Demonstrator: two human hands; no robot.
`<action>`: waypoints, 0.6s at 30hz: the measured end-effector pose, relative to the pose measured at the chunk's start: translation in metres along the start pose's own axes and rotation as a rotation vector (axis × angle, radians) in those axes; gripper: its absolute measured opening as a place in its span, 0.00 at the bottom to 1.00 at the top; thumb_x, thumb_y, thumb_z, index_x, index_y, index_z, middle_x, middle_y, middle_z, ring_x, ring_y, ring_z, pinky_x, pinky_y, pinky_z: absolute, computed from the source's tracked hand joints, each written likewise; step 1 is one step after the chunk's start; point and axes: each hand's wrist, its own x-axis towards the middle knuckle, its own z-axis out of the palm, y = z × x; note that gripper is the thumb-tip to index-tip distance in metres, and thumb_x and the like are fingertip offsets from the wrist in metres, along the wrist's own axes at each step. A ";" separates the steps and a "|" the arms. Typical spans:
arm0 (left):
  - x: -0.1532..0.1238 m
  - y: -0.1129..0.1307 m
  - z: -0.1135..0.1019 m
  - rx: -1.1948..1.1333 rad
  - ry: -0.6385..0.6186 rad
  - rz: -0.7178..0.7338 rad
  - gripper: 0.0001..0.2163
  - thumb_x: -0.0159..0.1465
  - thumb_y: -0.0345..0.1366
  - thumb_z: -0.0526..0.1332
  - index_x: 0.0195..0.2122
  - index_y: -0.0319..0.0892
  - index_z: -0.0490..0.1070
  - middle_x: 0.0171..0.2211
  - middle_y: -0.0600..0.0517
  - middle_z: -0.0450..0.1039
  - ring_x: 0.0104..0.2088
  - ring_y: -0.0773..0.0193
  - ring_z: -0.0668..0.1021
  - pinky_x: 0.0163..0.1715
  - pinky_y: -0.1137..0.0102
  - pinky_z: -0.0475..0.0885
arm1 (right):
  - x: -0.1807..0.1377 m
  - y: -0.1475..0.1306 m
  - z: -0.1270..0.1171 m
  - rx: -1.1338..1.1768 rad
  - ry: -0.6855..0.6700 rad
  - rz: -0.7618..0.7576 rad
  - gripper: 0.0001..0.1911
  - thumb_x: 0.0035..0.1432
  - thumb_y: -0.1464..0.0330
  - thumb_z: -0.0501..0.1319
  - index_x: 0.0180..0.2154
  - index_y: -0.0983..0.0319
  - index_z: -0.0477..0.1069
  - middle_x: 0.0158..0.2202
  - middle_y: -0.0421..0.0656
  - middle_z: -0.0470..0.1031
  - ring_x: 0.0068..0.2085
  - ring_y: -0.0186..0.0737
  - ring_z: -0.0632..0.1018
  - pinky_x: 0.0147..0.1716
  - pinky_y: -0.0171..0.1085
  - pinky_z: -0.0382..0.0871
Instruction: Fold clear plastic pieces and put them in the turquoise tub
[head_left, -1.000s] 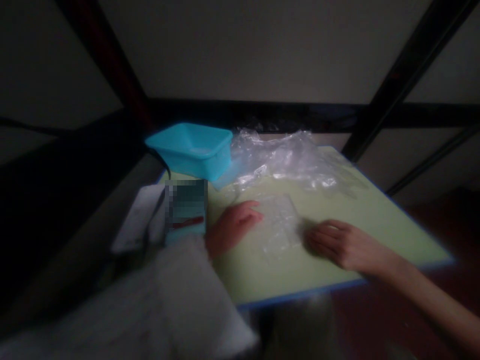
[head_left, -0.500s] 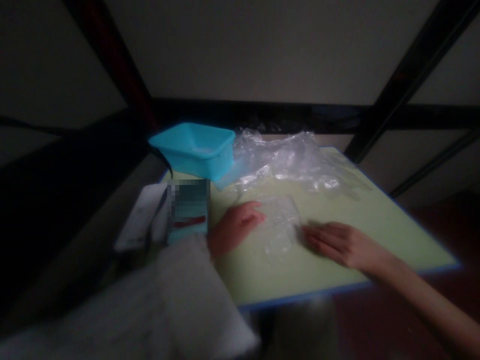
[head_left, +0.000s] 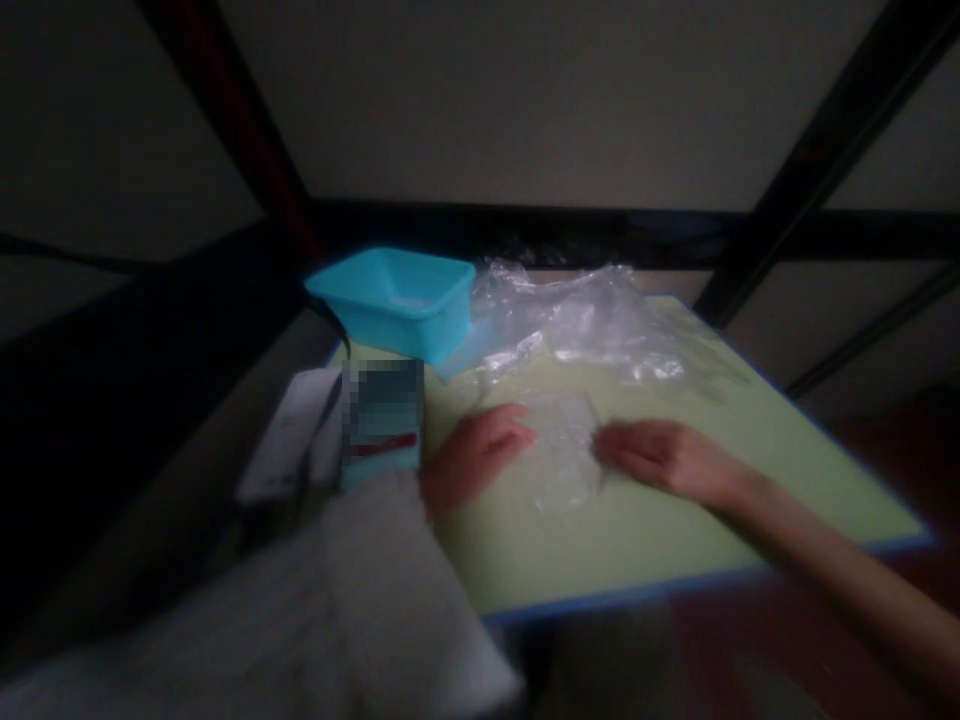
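Note:
A small clear plastic bag (head_left: pixel 564 450) lies flat on a pale green table (head_left: pixel 637 520) with a blue edge. My left hand (head_left: pixel 474 455) rests on the bag's left edge, fingers loosely curled and laid flat on it. From the right, my right hand (head_left: pixel 660 455) lies flat with its fingers stretched out, their tips on the bag's right edge. A fluffy white sleeve (head_left: pixel 360 610) covers my left arm. The light is dim and the picture soft.
A turquoise plastic tub (head_left: pixel 397 300) stands at the table's back left. Crumpled clear plastic film (head_left: pixel 577 320) is heaped behind the bag. A teal-and-red box (head_left: pixel 382 420) and a white flat object (head_left: pixel 289 445) lie at the left. Dark metal bars cross behind.
My right hand has slid left and a little further away along the table, from beside the small bag until its fingertips lie on the bag's right edge. My left hand has stayed put.

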 end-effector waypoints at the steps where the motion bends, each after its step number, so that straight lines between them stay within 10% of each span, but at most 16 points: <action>1: 0.000 0.000 0.000 0.000 0.003 0.000 0.09 0.62 0.34 0.55 0.39 0.40 0.73 0.38 0.47 0.79 0.44 0.57 0.79 0.45 0.65 0.72 | 0.001 0.000 0.001 0.005 0.006 -0.001 0.16 0.66 0.76 0.48 0.48 0.71 0.70 0.45 0.54 0.77 0.45 0.44 0.78 0.42 0.41 0.76; 18: -0.001 0.005 -0.008 0.254 0.122 -0.067 0.15 0.59 0.34 0.54 0.46 0.39 0.72 0.27 0.51 0.79 0.32 0.58 0.80 0.36 0.65 0.74 | 0.002 0.003 0.003 0.201 0.025 0.140 0.18 0.68 0.71 0.47 0.47 0.66 0.74 0.43 0.53 0.78 0.43 0.43 0.79 0.42 0.42 0.76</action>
